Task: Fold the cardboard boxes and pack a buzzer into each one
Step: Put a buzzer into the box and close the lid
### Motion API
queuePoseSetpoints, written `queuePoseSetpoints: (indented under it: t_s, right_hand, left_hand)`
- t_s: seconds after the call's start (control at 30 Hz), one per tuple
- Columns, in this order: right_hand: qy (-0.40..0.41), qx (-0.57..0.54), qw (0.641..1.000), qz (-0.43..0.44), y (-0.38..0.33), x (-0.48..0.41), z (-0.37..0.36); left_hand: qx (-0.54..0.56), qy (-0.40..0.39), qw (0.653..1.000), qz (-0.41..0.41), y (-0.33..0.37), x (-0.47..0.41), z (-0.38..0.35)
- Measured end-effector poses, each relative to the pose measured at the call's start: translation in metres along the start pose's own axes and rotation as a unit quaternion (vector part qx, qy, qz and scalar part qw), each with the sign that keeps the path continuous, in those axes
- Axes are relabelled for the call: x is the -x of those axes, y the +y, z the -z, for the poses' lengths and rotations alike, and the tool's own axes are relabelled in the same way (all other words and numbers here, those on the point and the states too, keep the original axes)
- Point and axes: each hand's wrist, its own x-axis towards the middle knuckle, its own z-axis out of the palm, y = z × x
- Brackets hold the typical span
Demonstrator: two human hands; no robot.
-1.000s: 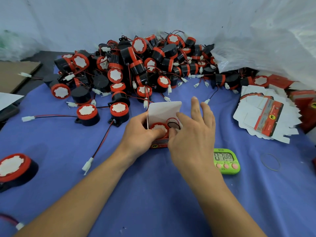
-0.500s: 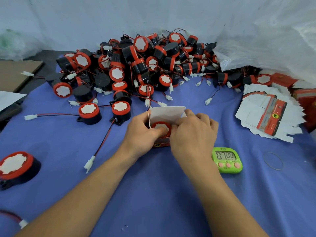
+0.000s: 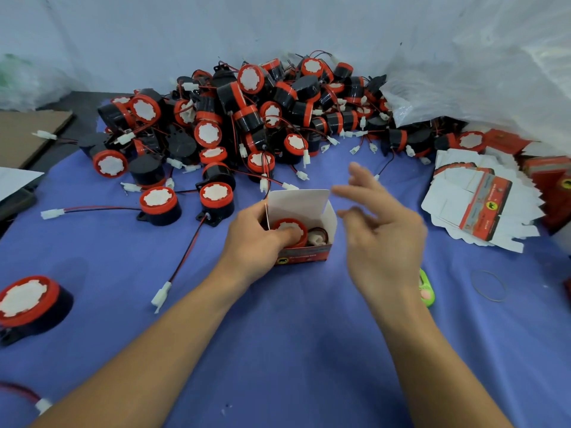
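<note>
- A lone buzzer (image 3: 29, 299) lay at the left edge of the table (image 3: 278, 350), red face up.
- Behind it, a pile of buzzers (image 3: 247, 118) with red-and-black wires stretched along the back wall.
- The left hand (image 3: 256, 242) gripped the open box (image 3: 304, 256) by its left wall, its thumb reaching inside onto the packed buzzer (image 3: 289, 230).
- The box stood upright on the blue-covered table with its lid flap raised at the back. The packed buzzer sat in it face up, with a white connector (image 3: 315, 240) tucked in on its right.
- The right hand (image 3: 380, 239), blurred, hovered just right of the box, fingers loosely spread and holding nothing.
- A green timer (image 3: 428, 288) showed partly behind that wrist, and a rubber band (image 3: 489, 285) lay further right.
- A stack of flat boxes (image 3: 482, 205) lay near the right edge.
</note>
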Motion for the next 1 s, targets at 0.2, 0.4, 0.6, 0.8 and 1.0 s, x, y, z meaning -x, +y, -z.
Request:
queuePoseSetpoints:
  t_s: [0.2, 0.4, 0.6, 0.8, 1.0]
  right_hand:
    - [-0.105, -0.030, 0.972, -0.206, 0.023, -0.014, 0.011]
    - [-0.226, -0.112, 0.944, -0.212, 0.024, -0.015, 0.002]
    - [-0.278, -0.134, 0.925, -0.222, 0.027, -0.013, 0.006]
    - [-0.294, -0.107, 0.927, -0.208, 0.025, -0.012, 0.005]
    - [-0.322, -0.049, 0.926, -0.189, 0.026, -0.008, -0.004]
  left_hand:
    - [0.016, -0.014, 1.000, -0.005, 0.001, 0.000, 0.001]
    - [-0.053, -0.045, 0.997, -0.033, 0.004, 0.002, 0.003]
    - [-0.095, 0.052, 0.990, -0.091, 0.002, 0.009, -0.005]
    - [-0.197, 0.141, 0.950, -0.196, 0.007, 0.016, -0.013]
    - [-0.160, 0.226, 0.957, -0.086, 0.020, 0.011, -0.008]
